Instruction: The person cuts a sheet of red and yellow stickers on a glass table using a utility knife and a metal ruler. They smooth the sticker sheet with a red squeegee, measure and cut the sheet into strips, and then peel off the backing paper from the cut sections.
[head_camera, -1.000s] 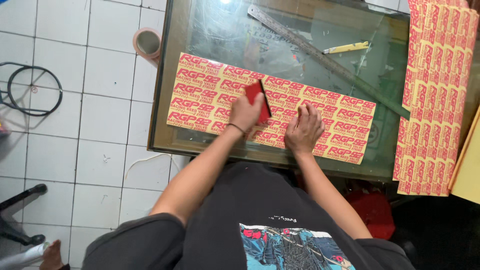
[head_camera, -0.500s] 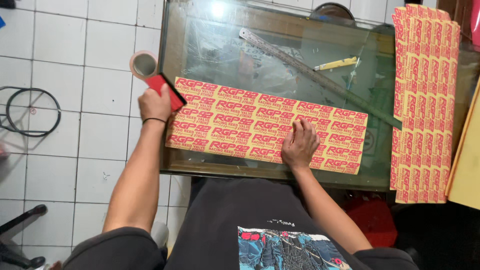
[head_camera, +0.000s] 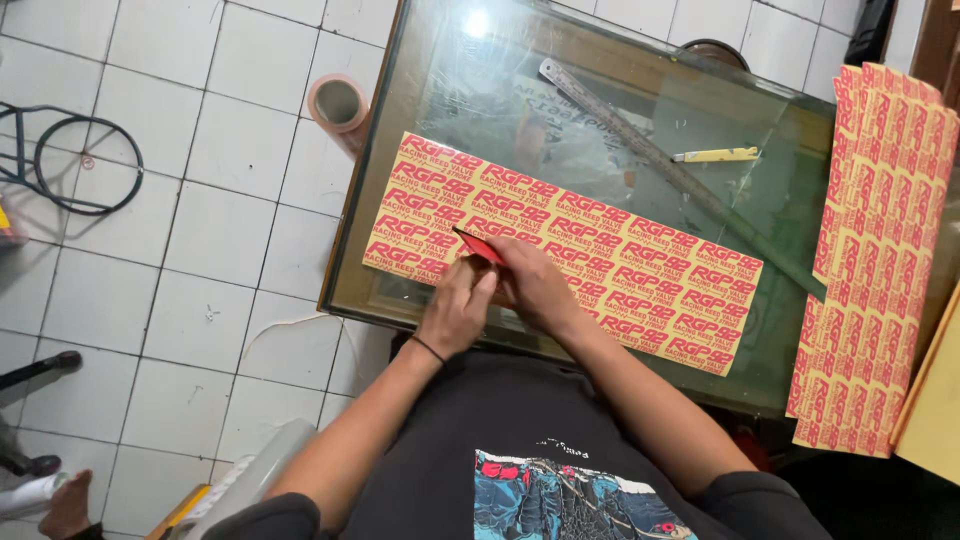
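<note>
Sticker sheet (head_camera: 590, 262), orange-yellow with rows of red printed labels, lay flat on glass table (head_camera: 420, 150), running diagonally across its near half. Second sheet stack (head_camera: 875, 250) sat to the right of that sheet, well apart, partly overhanging the table edge. Long metal ruler (head_camera: 660, 160) lay behind the sheet, utility knife (head_camera: 715, 155) just beyond the ruler. Tape roll (head_camera: 338, 103) stood on the floor tiles off the sheet's left end. Both hands met at the sheet's near left part. Left hand (head_camera: 455, 310) closed around red squeegee card (head_camera: 480, 247), its edge on the sheet. Right hand (head_camera: 535, 285) rested fingers-down on the sheet beside the card, pinning it. Judged best practice: keep the card edge low and flat, press evenly, hold the sheet firm so it doesn't skid on glass.
</note>
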